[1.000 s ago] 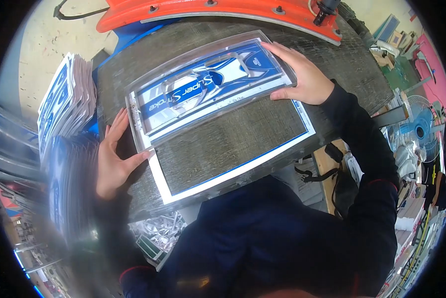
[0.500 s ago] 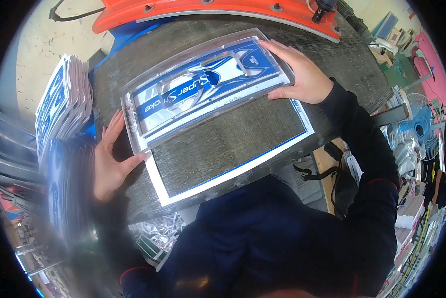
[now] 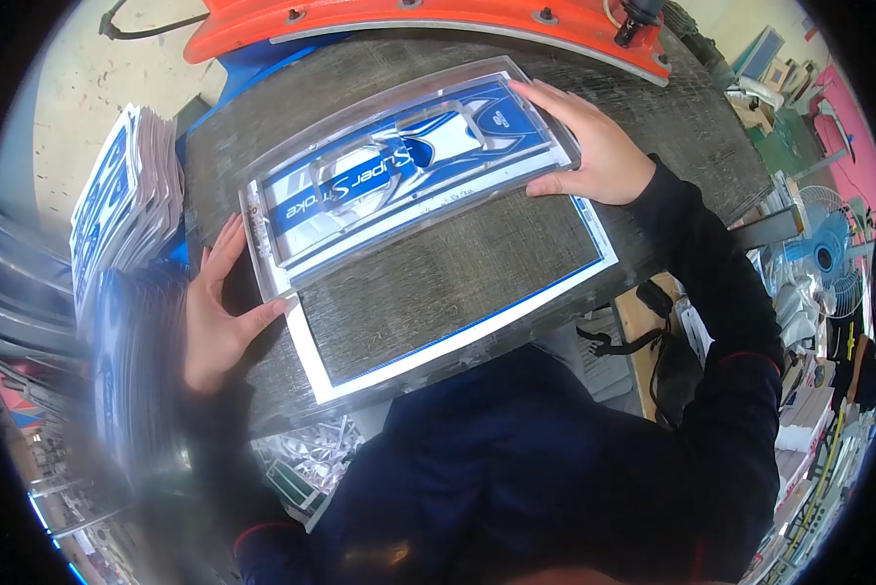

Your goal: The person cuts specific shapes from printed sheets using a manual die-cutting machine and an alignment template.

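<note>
A thick clear plastic cutting die [image 3: 413,219] with raised clear handles lies across a printed sheet [image 3: 438,344]. Through the plastic, blue and white print with "Super Stroke" lettering shows. The sheet's white, blue-edged border surrounds a cut-out at the near side, where the dark board is visible. My left hand [image 3: 218,317] braces the die's left end, fingers along its side and thumb at the near corner by the sheet. At the opposite end my right hand [image 3: 599,151] grips the die, fingers on the far edge and thumb on the near edge.
The worn dark board [image 3: 681,127] lies under everything. An orange machine part [image 3: 438,21] with bolts spans its far side. Stacks of blue and white printed sheets [image 3: 131,195] stand at left. Paper scraps [image 3: 316,453] lie below the board. A blue fan [image 3: 826,255] stands at right.
</note>
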A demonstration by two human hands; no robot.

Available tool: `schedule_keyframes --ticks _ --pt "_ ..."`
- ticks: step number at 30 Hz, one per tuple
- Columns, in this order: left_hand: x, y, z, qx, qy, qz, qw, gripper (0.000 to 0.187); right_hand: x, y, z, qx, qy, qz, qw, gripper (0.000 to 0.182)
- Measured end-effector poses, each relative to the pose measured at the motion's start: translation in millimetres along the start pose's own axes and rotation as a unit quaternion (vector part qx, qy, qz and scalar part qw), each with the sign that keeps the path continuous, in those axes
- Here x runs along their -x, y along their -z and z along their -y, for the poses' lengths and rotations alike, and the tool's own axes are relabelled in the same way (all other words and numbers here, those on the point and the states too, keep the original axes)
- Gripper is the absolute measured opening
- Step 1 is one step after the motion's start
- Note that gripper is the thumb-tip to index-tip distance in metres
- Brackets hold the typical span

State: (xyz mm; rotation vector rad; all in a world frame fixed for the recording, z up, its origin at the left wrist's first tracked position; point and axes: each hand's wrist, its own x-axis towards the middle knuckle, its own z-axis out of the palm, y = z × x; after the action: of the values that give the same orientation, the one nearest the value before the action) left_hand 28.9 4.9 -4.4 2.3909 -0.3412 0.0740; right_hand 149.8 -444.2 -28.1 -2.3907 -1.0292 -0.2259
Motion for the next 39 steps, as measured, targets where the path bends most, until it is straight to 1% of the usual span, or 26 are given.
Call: schedule_keyframes --ticks 2,4,5,7,14,15,16,18,20,22,24,26,27,32,36,39 --pt "0 0 2 0.001 0.001 0.001 1.0 0.093 0 0 1 0.014 -0.006 0.002 1.0 0.105" --pt "0 -1 8 0.016 0.001 -0.002 1.0 0.1 0 0 2 0.017 -0.008 0.002 1.0 0.105" --pt "0 -1 7 0.016 0.002 -0.002 1.0 0.1 1 0 2 0.02 -0.011 0.002 1.0 0.105" --pt "0 -1 2 0.008 -0.003 -0.001 1.0 0.094 1 0 3 0.019 -0.016 0.003 1.0 0.105" --pt "0 0 3 0.004 -0.002 -0.001 1.0 0.093 1 -1 0 0.025 -0.014 0.004 1.0 0.104" --pt "-1 0 3 0.007 0.0 0.003 1.0 0.096 1 0 0 0.025 -0.014 0.005 1.0 0.104" --pt "-1 0 3 0.01 0.002 0.006 1.0 0.099 1 1 1 0.009 -0.02 0.011 1.0 0.104" --pt "-1 1 2 0.002 0.004 0.007 1.0 0.099 1 3 3 -0.008 -0.025 0.019 0.999 0.104" --pt "-1 1 0 -0.007 0.007 0.006 1.0 0.099 1 3 4 -0.033 -0.051 0.024 0.998 0.106" --pt "-1 0 -2 -0.023 -0.006 0.008 1.0 0.094 0 4 5 -0.024 -0.035 0.021 0.999 0.103" --pt "-1 -1 -1 -0.03 -0.006 0.006 1.0 0.094 -1 7 7 -0.019 -0.014 0.018 1.0 0.101" --pt "-1 1 -5 -0.042 0.004 0.006 0.999 0.096 -4 10 10 -0.046 -0.014 0.028 0.998 0.099" --pt "0 1 -2 -0.052 -0.004 0.002 0.999 0.096 -1 6 5 -0.02 -0.007 0.013 1.0 0.1" --pt "2 0 4 -0.045 -0.016 -0.005 0.999 0.094 -3 4 6 -0.061 -0.02 0.023 0.998 0.101" --pt "3 0 5 -0.054 -0.022 -0.009 0.998 0.099 -2 4 6 -0.062 -0.043 0.027 0.997 0.102" --pt "4 0 4 -0.054 -0.014 -0.007 0.998 0.098 -2 4 7 -0.07 -0.05 0.028 0.996 0.103"
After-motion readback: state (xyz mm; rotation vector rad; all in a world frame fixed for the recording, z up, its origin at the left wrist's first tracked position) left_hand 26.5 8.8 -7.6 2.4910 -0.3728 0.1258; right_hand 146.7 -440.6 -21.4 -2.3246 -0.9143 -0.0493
